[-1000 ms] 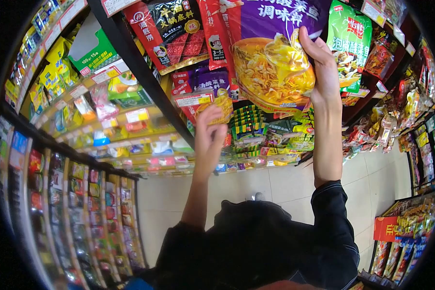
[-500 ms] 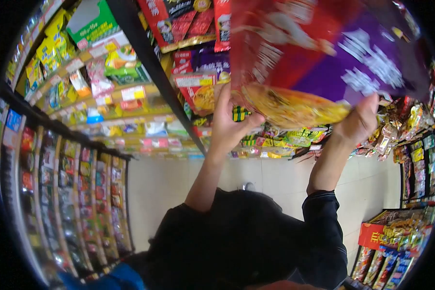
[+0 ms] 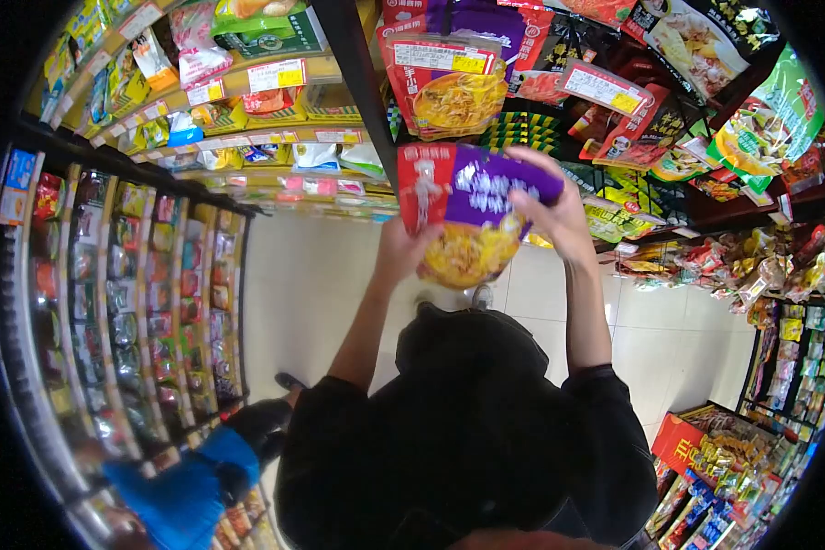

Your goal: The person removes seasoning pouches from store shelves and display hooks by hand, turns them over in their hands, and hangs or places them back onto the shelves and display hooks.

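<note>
A red and purple food pouch (image 3: 472, 197) with a bowl of yellow food pictured on its lower part is between both hands, in front of my body. My left hand (image 3: 401, 252) grips its lower left edge, thumb on the front. On the other side my right hand (image 3: 559, 220) holds the right edge, its fingers behind and thumb over the front. Just beyond it, a similar red and purple pouch (image 3: 453, 101) stands on the shelf behind a price tag (image 3: 435, 57).
More pouches fill the right shelf, among them a green one (image 3: 770, 124). Snack shelves (image 3: 275, 78) run along the left. A person in blue (image 3: 179, 495) is at lower left. A red display box (image 3: 682, 445) stands at lower right on the tiled floor (image 3: 311, 302).
The pouch has come down and closer to my body, away from the shelf, with both hands still on it. The view has shifted, and the person in blue shows more.
</note>
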`<state>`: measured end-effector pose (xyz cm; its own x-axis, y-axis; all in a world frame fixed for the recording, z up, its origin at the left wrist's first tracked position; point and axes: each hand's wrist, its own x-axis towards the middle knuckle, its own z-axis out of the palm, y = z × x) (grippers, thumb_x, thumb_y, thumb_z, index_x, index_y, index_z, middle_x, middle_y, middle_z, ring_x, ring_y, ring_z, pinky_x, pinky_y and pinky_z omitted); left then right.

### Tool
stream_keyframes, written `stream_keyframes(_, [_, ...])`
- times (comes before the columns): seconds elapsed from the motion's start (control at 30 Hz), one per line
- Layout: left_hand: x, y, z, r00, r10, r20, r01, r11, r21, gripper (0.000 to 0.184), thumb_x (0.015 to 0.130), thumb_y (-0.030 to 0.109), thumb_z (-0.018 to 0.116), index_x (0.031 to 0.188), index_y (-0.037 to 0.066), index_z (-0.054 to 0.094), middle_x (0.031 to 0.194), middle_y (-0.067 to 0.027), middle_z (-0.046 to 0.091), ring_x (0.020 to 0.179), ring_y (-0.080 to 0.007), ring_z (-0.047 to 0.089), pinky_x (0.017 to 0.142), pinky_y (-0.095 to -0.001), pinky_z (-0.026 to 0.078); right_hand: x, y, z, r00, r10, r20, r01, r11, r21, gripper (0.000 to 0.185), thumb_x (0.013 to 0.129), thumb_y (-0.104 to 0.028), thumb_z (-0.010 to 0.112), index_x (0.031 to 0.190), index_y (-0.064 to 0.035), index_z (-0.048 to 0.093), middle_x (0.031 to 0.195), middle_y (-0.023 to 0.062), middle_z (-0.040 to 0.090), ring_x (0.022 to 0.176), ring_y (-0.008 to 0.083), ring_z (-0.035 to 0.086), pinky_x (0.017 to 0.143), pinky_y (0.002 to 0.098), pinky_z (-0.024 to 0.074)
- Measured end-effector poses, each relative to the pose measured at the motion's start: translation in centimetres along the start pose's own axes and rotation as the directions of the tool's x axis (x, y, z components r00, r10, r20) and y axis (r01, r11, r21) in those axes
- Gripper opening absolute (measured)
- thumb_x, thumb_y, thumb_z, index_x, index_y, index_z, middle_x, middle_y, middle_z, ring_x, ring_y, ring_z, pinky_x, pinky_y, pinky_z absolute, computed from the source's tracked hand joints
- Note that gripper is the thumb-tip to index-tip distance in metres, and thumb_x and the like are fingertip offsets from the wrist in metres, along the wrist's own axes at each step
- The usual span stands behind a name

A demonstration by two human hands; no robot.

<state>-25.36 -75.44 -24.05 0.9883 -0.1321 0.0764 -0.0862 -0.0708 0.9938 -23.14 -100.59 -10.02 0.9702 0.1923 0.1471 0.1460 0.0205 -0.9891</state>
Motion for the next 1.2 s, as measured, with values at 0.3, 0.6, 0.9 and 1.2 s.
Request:
stream_keyframes(0.3, [9.2, 6.9, -2.2, 0.982, 0.183, -0.048, -0.189, 0.966, -0.178, 0.043, 0.092, 0.011, 0.075, 0.129, 0.001, 0.057, 0.115, -0.0087, 0.069, 0.108, -0.0179, 0.065, 0.098, -0.0335, 0.052, 10.3, -0.5, 2.4, 0.984, -0.118, -0.133, 0.113, 0.992, -0.050, 0.030, 0.085, -0.022, 0.084, 0.103, 0.0002, 0.073, 0.094, 0.0040, 0.076, 0.081, 0.0086, 0.069, 0.074, 0.0268, 0.0558])
stream_keyframes(0.6, [16.0, 13.9, -0.8, 0.863, 0.412, -0.294, -0.415, 0.908, 0.053, 0.034, 0.086, 0.010, 0.081, 0.115, 0.000, 0.066, 0.100, -0.0048, 0.074, 0.088, -0.0093, 0.067, 0.080, -0.0267, 0.054, 14.0, 1.3, 2.7, 0.951, -0.249, -0.182, 0.261, 0.964, 0.043, 0.025, 0.087, -0.012, 0.079, 0.109, -0.0013, 0.074, 0.098, 0.0028, 0.076, 0.085, 0.0080, 0.069, 0.078, 0.0281, 0.0560])
stream_keyframes(0.9, [17.5, 14.7, -0.2, 0.795, 0.514, -0.321, -0.568, 0.817, -0.101, 0.030, 0.083, -0.002, 0.077, 0.110, 0.003, 0.066, 0.107, -0.0031, 0.070, 0.096, -0.0086, 0.065, 0.086, -0.0251, 0.052, 15.0, 1.6, 2.7, 0.931, -0.308, -0.195, 0.324, 0.944, 0.056, 0.020, 0.092, -0.004, 0.069, 0.111, 0.0022, 0.072, 0.103, 0.0035, 0.074, 0.088, 0.0077, 0.068, 0.079, 0.0268, 0.0554])
stream_keyframes(1.2, [17.9, 14.8, -0.6, 0.794, 0.534, -0.290, -0.540, 0.839, 0.067, 0.027, 0.081, -0.005, 0.075, 0.106, 0.002, 0.066, 0.102, -0.0046, 0.071, 0.094, -0.0099, 0.066, 0.084, -0.0250, 0.052, 15.3, 2.2, 3.1, 0.917, -0.301, -0.264, 0.319, 0.948, 0.027, 0.017, 0.091, -0.013, 0.074, 0.102, -0.0003, 0.075, 0.090, 0.0008, 0.075, 0.080, 0.0047, 0.064, 0.072, 0.0270, 0.0527])
